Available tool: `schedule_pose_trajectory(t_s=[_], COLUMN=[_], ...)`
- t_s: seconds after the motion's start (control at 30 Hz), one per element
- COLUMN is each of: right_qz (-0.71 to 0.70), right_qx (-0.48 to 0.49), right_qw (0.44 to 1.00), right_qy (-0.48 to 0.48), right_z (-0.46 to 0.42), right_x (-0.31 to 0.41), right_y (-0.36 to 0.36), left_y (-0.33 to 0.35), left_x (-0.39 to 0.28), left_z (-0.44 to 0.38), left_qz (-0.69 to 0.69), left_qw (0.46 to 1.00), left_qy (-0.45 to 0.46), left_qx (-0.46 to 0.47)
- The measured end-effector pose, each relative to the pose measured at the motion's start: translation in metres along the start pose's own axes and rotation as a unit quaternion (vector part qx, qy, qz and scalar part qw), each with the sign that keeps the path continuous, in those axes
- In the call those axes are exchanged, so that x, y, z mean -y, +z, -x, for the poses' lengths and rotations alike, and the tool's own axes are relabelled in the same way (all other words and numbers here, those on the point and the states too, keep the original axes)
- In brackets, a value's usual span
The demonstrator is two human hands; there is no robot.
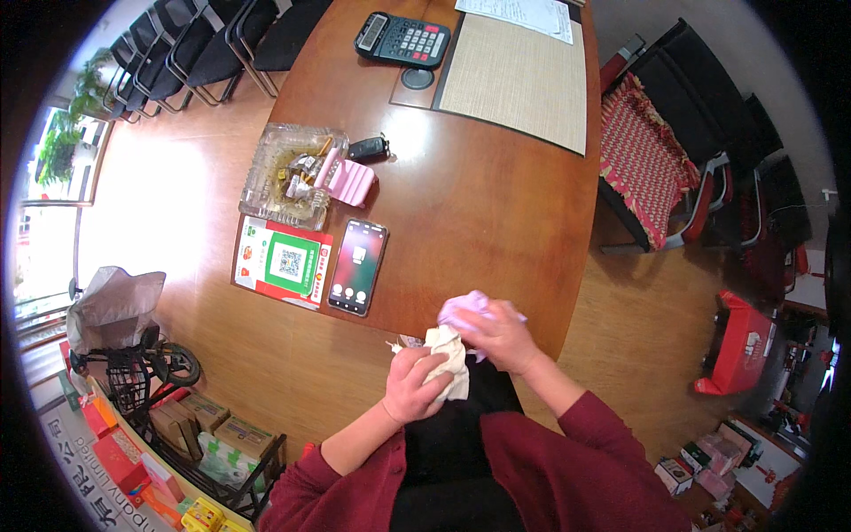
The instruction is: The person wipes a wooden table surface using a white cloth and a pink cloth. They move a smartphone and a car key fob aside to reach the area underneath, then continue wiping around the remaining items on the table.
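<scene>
My left hand (417,382) grips a crumpled cream cloth (450,352) just off the near edge of the wooden table (479,219). Under my right hand (500,338) a bunched lilac cloth (469,309) lies at that same edge, and my fingers are closed over it. The two cloths are side by side, and I cannot tell whether they touch. A smartphone (359,266) with a lit screen rests to the left of my hands. Beside it is a red and green card (282,263) with a printed code.
A glass ashtray (259,179) holds butts and wrappers, with a pink phone stand (351,181) and a car key (369,149) beside it. Farther back are a calculator (402,41), a desk mat (518,83) and papers (532,14). Chairs (206,60) line the left; another chair (645,159) stands right.
</scene>
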State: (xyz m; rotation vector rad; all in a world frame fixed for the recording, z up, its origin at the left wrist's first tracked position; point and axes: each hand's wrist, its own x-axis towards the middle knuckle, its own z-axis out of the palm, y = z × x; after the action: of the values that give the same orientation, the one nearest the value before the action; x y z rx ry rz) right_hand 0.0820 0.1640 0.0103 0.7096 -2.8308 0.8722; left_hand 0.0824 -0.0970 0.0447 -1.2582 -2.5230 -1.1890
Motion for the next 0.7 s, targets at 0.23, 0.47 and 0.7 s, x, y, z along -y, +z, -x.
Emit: schedule_pose_trajectory(t_s=[0.23,0.47,0.7], right_qz=[0.131,0.154,0.121], right_qx=[-0.181,-0.113,-0.109], right_qw=[0.936,0.951,0.974], right_qy=[0.271,0.243,0.158], right_z=[0.004,-0.002,-0.111], right_x=[-0.094,-0.085,-0.133], right_y=[-0.052,-0.043,-0.037], left_y=[0.034,0.055,0.050], left_x=[0.062,0.073,0.071], left_z=[-0.085,-0.089,-0.087], left_qz=[-0.107,-0.153,-0.151], left_qw=[0.994,0.987,0.987], left_qy=[-0.037,-0.050,-0.060], left_qx=[0.001,-0.029,-0.005])
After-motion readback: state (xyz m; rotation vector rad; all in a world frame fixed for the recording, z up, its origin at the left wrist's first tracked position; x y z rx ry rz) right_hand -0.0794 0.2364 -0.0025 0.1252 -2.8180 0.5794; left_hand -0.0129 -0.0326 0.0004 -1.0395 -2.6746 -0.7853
